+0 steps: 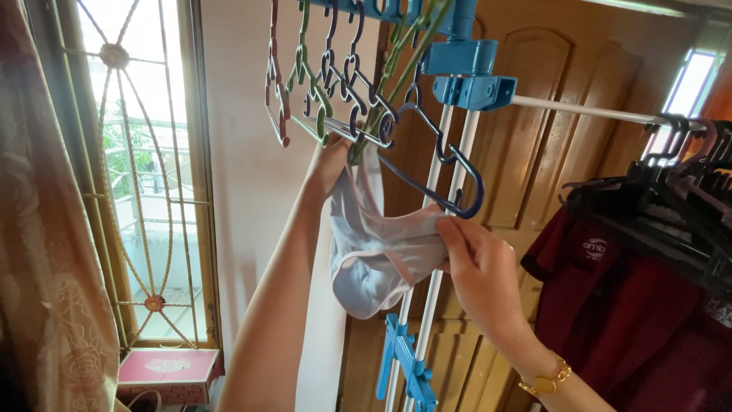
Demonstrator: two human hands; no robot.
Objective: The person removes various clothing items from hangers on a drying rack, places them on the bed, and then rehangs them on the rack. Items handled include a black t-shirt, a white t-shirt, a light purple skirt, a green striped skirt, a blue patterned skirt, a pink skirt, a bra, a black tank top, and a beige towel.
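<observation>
A pale lilac undergarment (374, 255) hangs from a green hanger (381, 107) among several coloured plastic hangers hooked at the top of a blue and white drying rack (457, 84). My left hand (329, 162) reaches up and grips the garment's upper edge where it meets the hanger. My right hand (476, 263), with a gold bracelet at the wrist, pinches the garment's right side just below a dark blue hanger (450, 179).
A white rail (587, 111) runs right from the rack and carries black hangers (686, 175) with dark red shirts (633, 305). A wooden door stands behind. A barred window (137, 175), a patterned curtain (38, 267) and a pink box (168, 374) are on the left.
</observation>
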